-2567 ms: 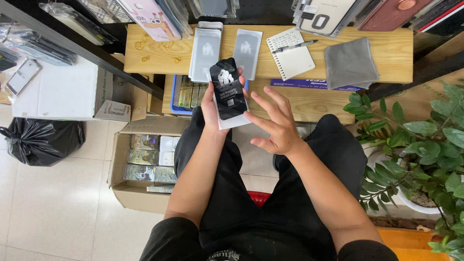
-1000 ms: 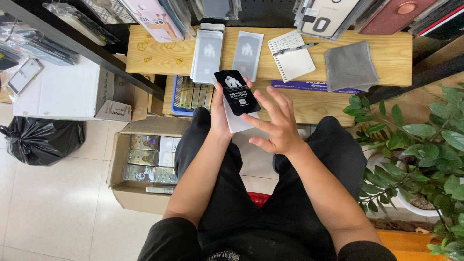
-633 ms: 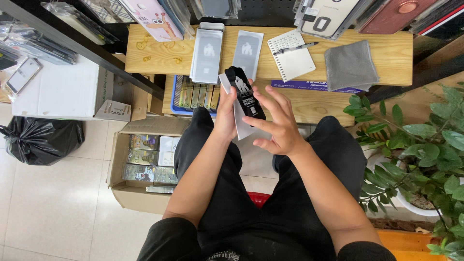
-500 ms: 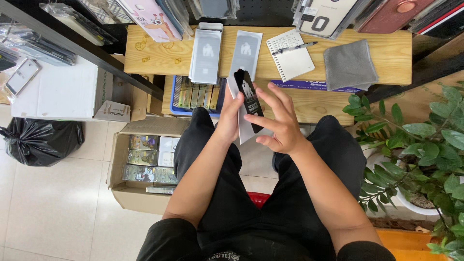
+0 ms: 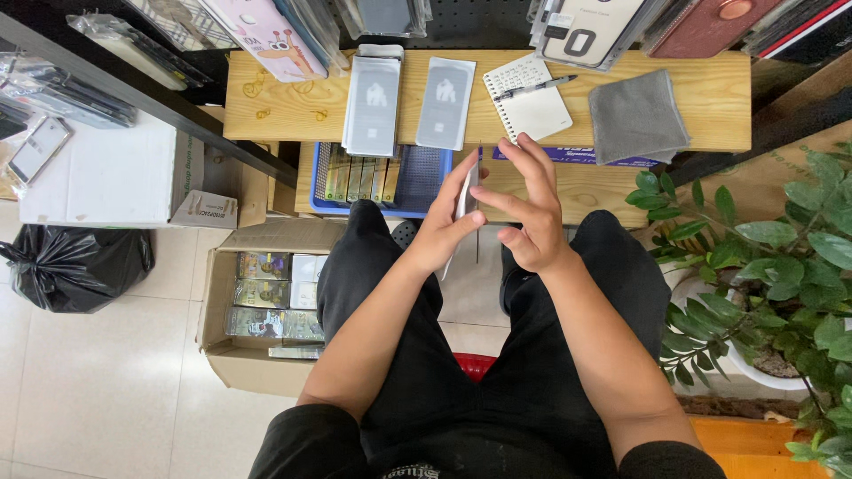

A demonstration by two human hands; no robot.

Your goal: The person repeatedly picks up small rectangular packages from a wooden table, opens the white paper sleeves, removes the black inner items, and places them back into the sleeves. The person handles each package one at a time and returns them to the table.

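Flat packet [image 5: 468, 191], edge-on, upright above the lap, long axis pointing at the wooden bench [image 5: 266, 111]; pinched in left hand [image 5: 441, 232], right hand [image 5: 530, 213] fingers spread, brushing its far side.

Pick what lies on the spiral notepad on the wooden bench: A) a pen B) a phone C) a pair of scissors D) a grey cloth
A: a pen rests slantwise across the top of the white spiral notepad on the wooden bench, while the grey cloth lies apart, to the right of the notepad.
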